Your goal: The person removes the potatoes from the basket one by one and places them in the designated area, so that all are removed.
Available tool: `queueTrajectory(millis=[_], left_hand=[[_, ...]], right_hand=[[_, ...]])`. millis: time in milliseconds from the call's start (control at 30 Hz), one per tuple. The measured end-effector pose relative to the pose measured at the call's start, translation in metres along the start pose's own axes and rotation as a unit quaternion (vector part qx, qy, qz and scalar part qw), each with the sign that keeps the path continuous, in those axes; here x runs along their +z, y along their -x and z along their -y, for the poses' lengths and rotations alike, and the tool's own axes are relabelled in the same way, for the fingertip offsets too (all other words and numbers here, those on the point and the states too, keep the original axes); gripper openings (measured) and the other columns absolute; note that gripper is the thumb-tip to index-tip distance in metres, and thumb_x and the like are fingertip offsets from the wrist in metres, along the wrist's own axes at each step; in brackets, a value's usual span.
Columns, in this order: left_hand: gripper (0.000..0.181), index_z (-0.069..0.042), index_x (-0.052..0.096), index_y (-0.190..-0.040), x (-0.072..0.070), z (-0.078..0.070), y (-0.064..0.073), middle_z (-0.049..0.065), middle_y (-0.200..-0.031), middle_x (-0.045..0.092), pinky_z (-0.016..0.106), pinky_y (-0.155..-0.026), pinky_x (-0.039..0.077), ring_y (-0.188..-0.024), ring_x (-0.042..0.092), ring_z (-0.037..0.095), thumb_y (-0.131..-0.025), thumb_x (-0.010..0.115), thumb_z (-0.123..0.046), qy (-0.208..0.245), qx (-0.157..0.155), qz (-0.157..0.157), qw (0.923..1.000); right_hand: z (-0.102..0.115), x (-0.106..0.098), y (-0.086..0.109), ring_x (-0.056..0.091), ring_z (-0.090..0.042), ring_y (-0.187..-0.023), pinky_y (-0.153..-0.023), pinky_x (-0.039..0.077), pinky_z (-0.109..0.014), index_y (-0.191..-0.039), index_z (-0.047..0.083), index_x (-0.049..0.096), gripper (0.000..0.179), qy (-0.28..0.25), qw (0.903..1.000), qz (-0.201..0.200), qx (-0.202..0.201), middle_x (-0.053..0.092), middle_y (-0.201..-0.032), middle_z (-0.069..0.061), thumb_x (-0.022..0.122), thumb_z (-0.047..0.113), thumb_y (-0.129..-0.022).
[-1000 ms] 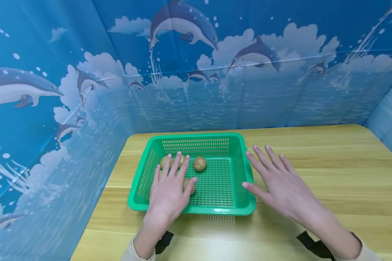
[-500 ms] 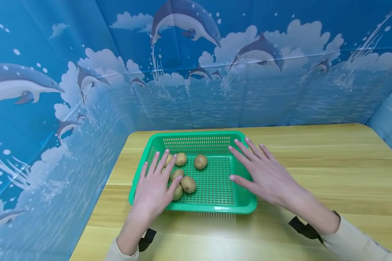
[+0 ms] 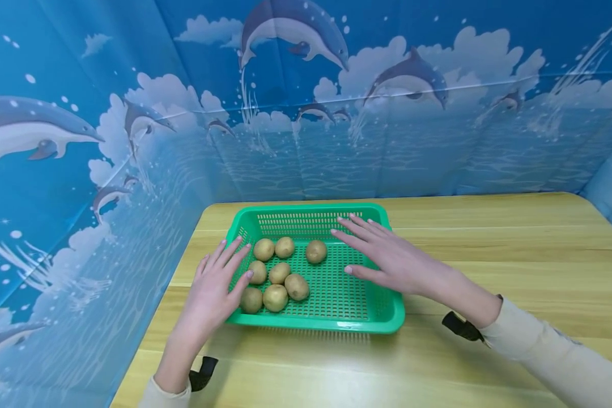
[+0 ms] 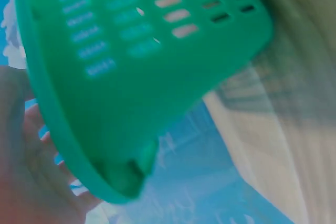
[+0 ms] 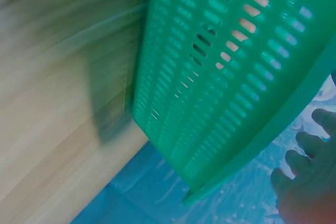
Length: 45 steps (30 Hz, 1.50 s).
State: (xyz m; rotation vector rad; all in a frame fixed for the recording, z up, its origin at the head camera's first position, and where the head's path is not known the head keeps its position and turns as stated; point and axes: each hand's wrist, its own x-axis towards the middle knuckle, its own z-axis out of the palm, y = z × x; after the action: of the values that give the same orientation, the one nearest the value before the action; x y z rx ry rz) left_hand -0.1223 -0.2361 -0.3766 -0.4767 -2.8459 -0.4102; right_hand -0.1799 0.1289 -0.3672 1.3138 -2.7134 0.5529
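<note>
Several potatoes (image 3: pixel 275 297) lie in the left half of a green plastic basket (image 3: pixel 336 326), with one potato (image 3: pixel 316 251) apart near the middle. My left hand (image 3: pixel 211 289) is spread over the basket's left rim, its fingers fairly straight and nothing in its grasp. Over the right side of the basket hovers my right hand (image 3: pixel 392 258), fingers extended and holding nothing. In the left wrist view the left hand (image 4: pixel 37 156) shows beside the basket's rim (image 4: pixel 58 129). The right wrist view has the right hand (image 5: pixel 310 171) just off the rim.
The basket stands on a wooden table (image 3: pixel 489 255). A blue curtain (image 3: pixel 306 164) printed with dolphins hangs behind the table and along its left side. Black straps (image 3: pixel 461 327) sit at both wrists.
My left hand has moved left from above the potatoes, uncovering them. The right hand has moved left, in over the basket's right side. The basket looks unmoved.
</note>
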Motion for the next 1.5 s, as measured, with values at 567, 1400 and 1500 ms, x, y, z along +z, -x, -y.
queueTrajectory(millis=[567,1400,1500], left_hand=[[0.040,-0.008,0.058,-0.136,0.014,0.037,0.007,0.006,-0.151,0.043,0.056,-0.108,0.034,-0.138,0.037,0.033,-0.097,0.064,-0.016,0.127,-0.043,-0.036,0.9903],[0.035,0.001,0.061,-0.129,0.030,0.046,0.014,0.006,-0.150,0.043,0.013,-0.107,0.029,-0.143,0.031,0.025,-0.095,0.057,0.008,0.373,-0.093,-0.074,0.9201],[0.035,0.005,0.060,-0.128,0.021,0.037,0.014,0.011,-0.150,0.042,0.014,-0.107,0.029,-0.143,0.031,0.028,-0.095,0.055,0.010,0.380,-0.097,-0.071,0.9170]], right_hand=[[-0.016,0.005,-0.044,0.016,-0.024,-0.148,-0.115,0.023,-0.052,-0.156,0.025,0.029,0.061,-0.103,0.9939,0.038,-0.007,0.020,-0.162,-0.001,0.049,0.046,-0.102],[-0.035,0.024,-0.092,0.040,-0.024,-0.137,-0.106,0.040,-0.046,-0.146,0.013,0.048,0.046,-0.195,0.9693,0.146,0.031,0.047,-0.148,-0.004,0.055,0.026,-0.102],[-0.038,0.027,-0.098,0.042,-0.026,-0.136,-0.104,0.042,-0.048,-0.146,0.013,0.048,0.045,-0.199,0.9652,0.167,0.030,0.048,-0.147,-0.005,0.055,0.024,-0.102]])
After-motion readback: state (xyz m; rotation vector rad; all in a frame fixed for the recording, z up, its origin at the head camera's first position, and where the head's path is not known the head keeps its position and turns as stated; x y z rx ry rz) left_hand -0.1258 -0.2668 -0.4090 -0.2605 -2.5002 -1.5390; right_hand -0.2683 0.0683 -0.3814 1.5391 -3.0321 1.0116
